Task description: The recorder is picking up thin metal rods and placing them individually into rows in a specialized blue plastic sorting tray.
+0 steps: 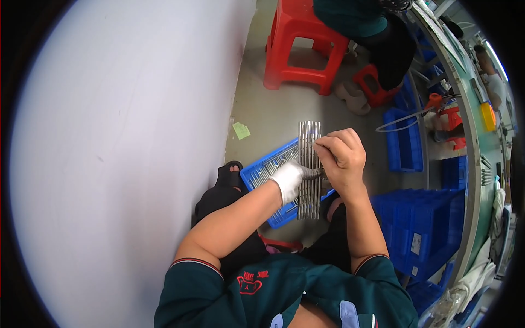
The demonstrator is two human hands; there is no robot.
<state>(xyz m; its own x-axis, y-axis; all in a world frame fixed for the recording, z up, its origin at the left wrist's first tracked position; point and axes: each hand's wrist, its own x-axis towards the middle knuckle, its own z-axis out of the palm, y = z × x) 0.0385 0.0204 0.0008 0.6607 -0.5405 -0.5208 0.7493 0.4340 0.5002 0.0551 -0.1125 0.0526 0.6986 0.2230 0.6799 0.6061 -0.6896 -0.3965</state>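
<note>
My left hand (291, 177), in a white glove with grey fingers, is closed round a row of thin metal rods (309, 203). The rods stand side by side, their length running away from me, above a shallow blue tray (257, 170). More metal rods (268, 167) lie in that tray near my feet. My bare right hand (345, 158) is at the far right side of the held row, thumb and forefinger pinched together by the rods. Whether a rod is between those fingertips is hidden.
A white wall (136, 136) runs along my left. Blue crates (421, 218) are stacked on the right beside a green-topped workbench (481, 142). Ahead, a person sits near a red stool (303, 68). A yellow-green paper slip (240, 130) lies on the floor by the wall.
</note>
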